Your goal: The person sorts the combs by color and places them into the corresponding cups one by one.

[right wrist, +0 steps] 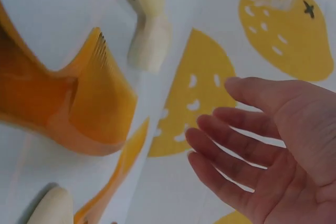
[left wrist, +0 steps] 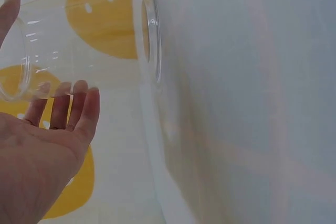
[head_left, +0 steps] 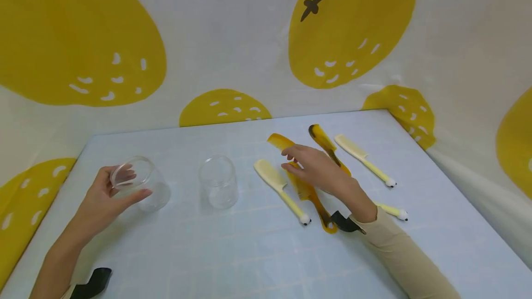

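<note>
On the left, my left hand (head_left: pixel 93 209) grips a clear glass (head_left: pixel 155 194), which leans with its rim toward the hand. The left wrist view shows the thumb and fingers of this hand (left wrist: pixel 50 153) on opposite sides of the glass (left wrist: pixel 105 32). My right hand (head_left: pixel 322 165) is over the combs with nothing held, partly covering an amber comb (head_left: pixel 305 190). In the right wrist view its fingers (right wrist: pixel 231 140) are loosely bent, apart from the large amber comb (right wrist: pixel 102 108). A cream comb (head_left: pixel 271 174) lies left of that hand.
A second clear glass (head_left: pixel 219 186) stands upright on the table (head_left: pixel 199 257) between the hands. Another amber comb (head_left: pixel 280 141), a dark-and-amber comb (head_left: pixel 322 137) and a cream comb (head_left: pixel 351 146) lie farther back. A yellow handle (head_left: pixel 390 210) shows beside the right wrist.
</note>
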A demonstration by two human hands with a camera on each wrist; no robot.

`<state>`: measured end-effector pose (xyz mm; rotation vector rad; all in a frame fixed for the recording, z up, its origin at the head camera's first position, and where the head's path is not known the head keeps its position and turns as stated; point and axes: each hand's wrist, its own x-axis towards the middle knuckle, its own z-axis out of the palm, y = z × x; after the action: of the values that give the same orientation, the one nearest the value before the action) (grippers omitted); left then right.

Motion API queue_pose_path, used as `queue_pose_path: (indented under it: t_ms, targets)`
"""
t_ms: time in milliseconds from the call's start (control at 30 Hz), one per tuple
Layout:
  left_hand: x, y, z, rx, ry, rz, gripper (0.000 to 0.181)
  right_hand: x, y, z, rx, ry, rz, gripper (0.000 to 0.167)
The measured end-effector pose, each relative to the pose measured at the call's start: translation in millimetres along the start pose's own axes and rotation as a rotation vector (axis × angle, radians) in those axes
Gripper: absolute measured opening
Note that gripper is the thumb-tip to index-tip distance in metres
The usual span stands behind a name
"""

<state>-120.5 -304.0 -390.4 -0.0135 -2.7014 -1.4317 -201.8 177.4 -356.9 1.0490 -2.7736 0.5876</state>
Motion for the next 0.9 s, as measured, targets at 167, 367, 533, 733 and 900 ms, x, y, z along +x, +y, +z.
queue_pose_path:
  t_ms: [167, 367, 533, 733, 900]
  targets:
    - [-2.4, -3.4, -1.1, -0.004, -0.004, 0.002, 0.054, 3.4, -10, 13, 0.011, -0.081, 0.040, 0.028]
    - [-2.8, -4.5, -0.6, 0.002, -0.008, -0.004, 0.054, 3.0, -19, 27, 0.015, -0.174, 0.056, 0.033]
    - [-1.2, -2.6, 1.2, 0.017, -0.009, -0.026, 0.056, 2.2, -20, 34, 0.004, -0.210, 0.069, 0.037]
    - [0.8, -1.1, 1.4, 0.033, -0.004, -0.025, 0.058, 2.4, -20, 36, -0.025, -0.187, 0.022, 0.041]
    - [0.8, -1.0, 0.1, 0.029, -0.003, -0.013, 0.058, 2.8, -19, 39, -0.034, -0.176, -0.012, 0.040]
